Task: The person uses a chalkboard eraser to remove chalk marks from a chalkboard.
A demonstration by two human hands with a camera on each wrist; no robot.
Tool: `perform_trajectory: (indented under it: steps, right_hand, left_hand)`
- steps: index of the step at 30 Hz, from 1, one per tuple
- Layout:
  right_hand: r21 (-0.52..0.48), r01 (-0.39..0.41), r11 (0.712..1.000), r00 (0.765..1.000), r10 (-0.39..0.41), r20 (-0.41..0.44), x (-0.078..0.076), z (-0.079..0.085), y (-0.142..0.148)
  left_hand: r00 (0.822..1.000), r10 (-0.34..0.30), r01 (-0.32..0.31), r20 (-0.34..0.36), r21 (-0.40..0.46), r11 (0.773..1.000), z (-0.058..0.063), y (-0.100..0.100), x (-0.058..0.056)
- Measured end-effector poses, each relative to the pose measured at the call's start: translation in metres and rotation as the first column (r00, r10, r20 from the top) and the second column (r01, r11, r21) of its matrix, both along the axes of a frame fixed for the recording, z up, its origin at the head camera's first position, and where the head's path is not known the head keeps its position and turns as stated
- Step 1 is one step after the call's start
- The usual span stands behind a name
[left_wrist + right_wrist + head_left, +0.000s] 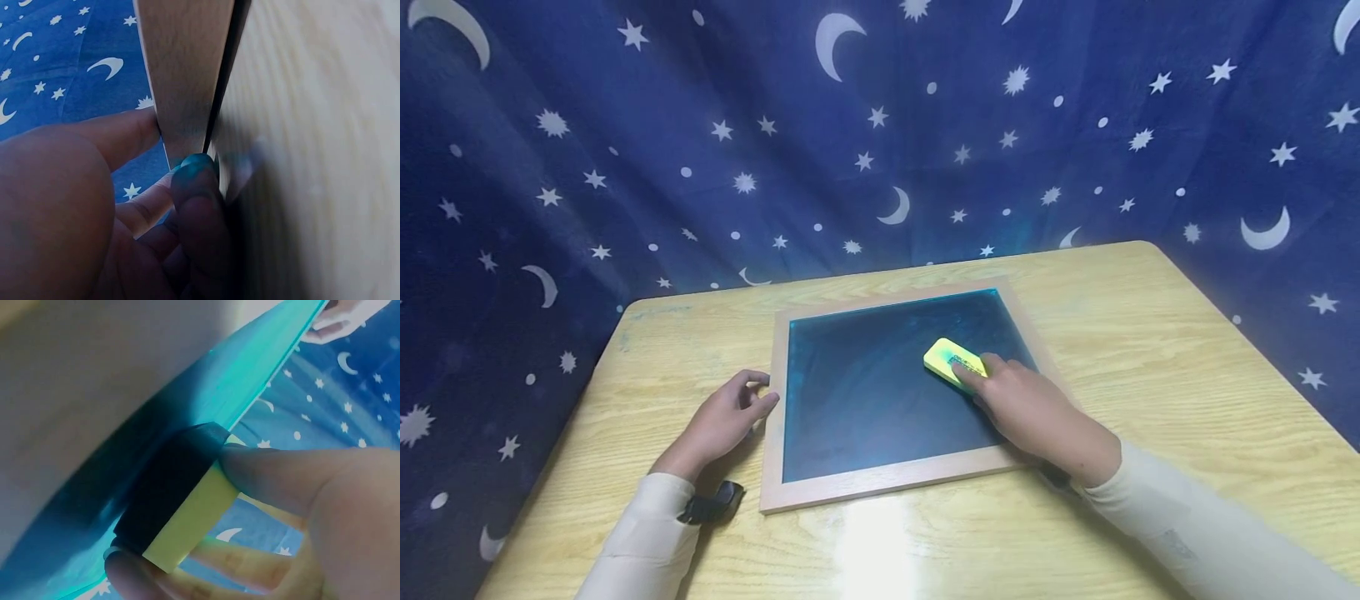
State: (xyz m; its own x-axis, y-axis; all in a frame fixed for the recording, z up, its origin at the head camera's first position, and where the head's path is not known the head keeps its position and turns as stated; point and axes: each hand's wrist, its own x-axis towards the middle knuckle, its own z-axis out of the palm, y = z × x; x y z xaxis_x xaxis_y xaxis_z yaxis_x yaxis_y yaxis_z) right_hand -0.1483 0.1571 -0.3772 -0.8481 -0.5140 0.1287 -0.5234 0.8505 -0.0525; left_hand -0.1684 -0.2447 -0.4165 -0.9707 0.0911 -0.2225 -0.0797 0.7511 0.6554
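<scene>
A chalkboard [865, 392] with a dark face and a light wooden frame [880, 479] lies on the table. My right hand [1033, 408] grips a yellow eraser [951, 358] against the right half of that face. In the right wrist view the eraser's dark pad [172, 484] faces the board, with thumb and fingers on opposite sides of its yellow back. My left hand [724, 421] holds the frame's left edge. The left wrist view has the thumb against one edge of the wooden side [187, 75] and a teal-stained fingertip [195, 165] at the other.
The wood-grain table [1187, 375] extends around the board, with bluish smudges near its far left corner. A blue curtain [880, 125] with moons and stars hangs behind and beside it. A black strap [715, 502] sits at the left wrist.
</scene>
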Motion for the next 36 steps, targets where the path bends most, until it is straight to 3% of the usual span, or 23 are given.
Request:
perform_trajectory:
  steps: [7,15,24,30,36]
  right_hand:
    - [-0.118,0.0,0.993,1.0,-0.002,-0.022,0.003,0.001,0.01]
    - [-0.227,0.117,0.967,0.993,-0.117,0.014,0.003,0.012,0.025]
    - [-0.267,0.201,0.942,0.975,-0.218,-0.036,-0.012,0.014,0.06]
    - [-0.291,0.277,0.916,0.959,-0.283,0.023,-0.024,0.01,0.085]
    - [-0.259,0.324,0.91,0.945,-0.325,0.041,-0.035,0.002,0.104]
  left_hand:
    - [1.0,0.011,-0.011,0.012,-0.006,1.0,-0.003,-0.002,0.002]
    - [0.999,0.026,-0.025,0.025,-0.029,0.999,-0.007,-0.009,0.006]
    - [0.999,0.028,-0.028,0.027,-0.011,1.0,-0.005,-0.007,0.005]
    - [1.0,0.023,-0.023,0.019,-0.005,1.0,-0.004,-0.004,0.004]
    - [1.0,0.013,-0.013,0.015,0.006,1.0,-0.003,0.0,0.001]
